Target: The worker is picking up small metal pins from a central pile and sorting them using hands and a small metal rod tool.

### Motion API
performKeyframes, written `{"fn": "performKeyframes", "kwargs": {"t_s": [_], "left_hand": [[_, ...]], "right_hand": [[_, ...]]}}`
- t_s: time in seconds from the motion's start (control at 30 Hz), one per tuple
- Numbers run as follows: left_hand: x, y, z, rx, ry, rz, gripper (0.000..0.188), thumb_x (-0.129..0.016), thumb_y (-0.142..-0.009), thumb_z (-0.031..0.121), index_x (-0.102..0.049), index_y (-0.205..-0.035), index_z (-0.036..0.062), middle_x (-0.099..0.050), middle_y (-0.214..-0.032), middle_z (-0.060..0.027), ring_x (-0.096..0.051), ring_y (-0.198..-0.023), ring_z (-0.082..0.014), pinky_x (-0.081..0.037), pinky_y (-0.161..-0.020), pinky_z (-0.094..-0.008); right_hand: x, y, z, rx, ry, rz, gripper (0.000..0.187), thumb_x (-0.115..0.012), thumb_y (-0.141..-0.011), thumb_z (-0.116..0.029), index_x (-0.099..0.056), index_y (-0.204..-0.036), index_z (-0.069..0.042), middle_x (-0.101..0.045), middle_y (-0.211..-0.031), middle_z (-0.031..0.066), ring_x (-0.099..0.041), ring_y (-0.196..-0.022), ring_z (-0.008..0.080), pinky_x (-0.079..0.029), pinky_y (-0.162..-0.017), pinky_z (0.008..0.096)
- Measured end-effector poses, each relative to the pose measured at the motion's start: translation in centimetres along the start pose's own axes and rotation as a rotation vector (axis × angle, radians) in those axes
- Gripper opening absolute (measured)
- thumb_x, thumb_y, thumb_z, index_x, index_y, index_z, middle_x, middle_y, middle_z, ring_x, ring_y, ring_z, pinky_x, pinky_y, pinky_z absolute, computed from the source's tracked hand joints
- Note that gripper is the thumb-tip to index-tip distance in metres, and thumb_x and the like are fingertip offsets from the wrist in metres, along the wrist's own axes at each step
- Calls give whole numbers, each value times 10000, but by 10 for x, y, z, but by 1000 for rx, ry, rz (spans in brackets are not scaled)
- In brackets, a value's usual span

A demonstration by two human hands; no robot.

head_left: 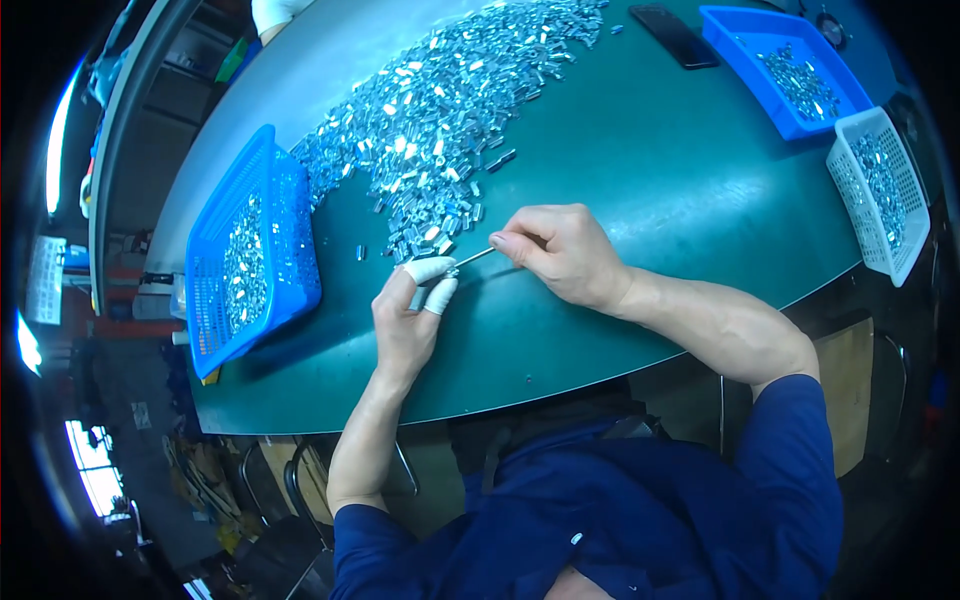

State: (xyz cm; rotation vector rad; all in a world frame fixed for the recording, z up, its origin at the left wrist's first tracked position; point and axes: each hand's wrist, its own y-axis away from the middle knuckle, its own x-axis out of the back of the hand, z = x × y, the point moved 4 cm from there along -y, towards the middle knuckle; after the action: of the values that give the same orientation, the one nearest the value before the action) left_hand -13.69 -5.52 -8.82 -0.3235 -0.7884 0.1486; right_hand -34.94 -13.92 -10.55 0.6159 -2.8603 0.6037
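Head view: a person in dark blue clothing [640, 500] works close to the near edge of a green-topped bench [620, 160], left hand [403, 325] pinched on a small silvery metal piece [453, 271], right hand [575, 255] closed on a thin metal rod [476, 257]. White coverings [430, 268] wrap the left thumb and index finger. The hands are apart, bridged by the rod, which meets the small piece; whether it enters cannot be told. Just beyond, a glittering heap of small silvery metal pieces [430, 125] spreads toward the bench's far side. A blue perforated plastic basket [205, 330] of similar pieces stands at the left edge. Toward the far right corner lie a flat black phone [675, 37] and a loaded blue plastic tray [748, 82], beside a filled white perforated plastic basket [850, 205] at the right edge.
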Motion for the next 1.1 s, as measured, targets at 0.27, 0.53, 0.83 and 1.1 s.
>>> {"fn": "performKeyframes", "kwargs": {"t_s": [0.27, 0.53, 0.83, 1.1], "left_hand": [[-14, 5, -3, -68, 45, -51, 213, -797, -867, -5, -739, -1072, 6, -759, -981, -108, -714, -879, -217, -553, -789, -327], [-19, 6, 5, -174, 25, -47, 216, -812, -828, -19, -738, -1030, 11, -745, -950, -128, -704, -844, -269, -551, -744, -358], [-19, 10, 4, -158, 43, -63, 202, -809, -843, 4, -748, -1035, 20, -747, -943, -123, -699, -834, -272, -547, -728, -356], [-18, 8, 13, -262, -14, -30, 191, -817, -823, 0, -723, -987, 28, -742, -932, -110, -699, -844, -299, -550, -726, -386]], "right_hand": [[-10, 3, -4, 229, 179, 3, 154, -780, -916, -156, -731, -843, -30, -702, -782, 123, -670, -673, 278, -500, -587, 390], [-10, 9, -17, 263, 271, -86, 256, -764, -926, -154, -645, -734, -35, -631, -690, 139, -623, -611, 334, -459, -540, 448], [-15, 12, -16, 127, 349, -185, 416, -677, -1002, -297, -622, -686, -33, -604, -645, 187, -608, -603, 400, -455, -557, 499], [-23, 15, -9, 91, 359, -238, 447, -670, -1007, -332, -648, -681, -27, -624, -664, 213, -622, -621, 422, -467, -576, 520]]}}
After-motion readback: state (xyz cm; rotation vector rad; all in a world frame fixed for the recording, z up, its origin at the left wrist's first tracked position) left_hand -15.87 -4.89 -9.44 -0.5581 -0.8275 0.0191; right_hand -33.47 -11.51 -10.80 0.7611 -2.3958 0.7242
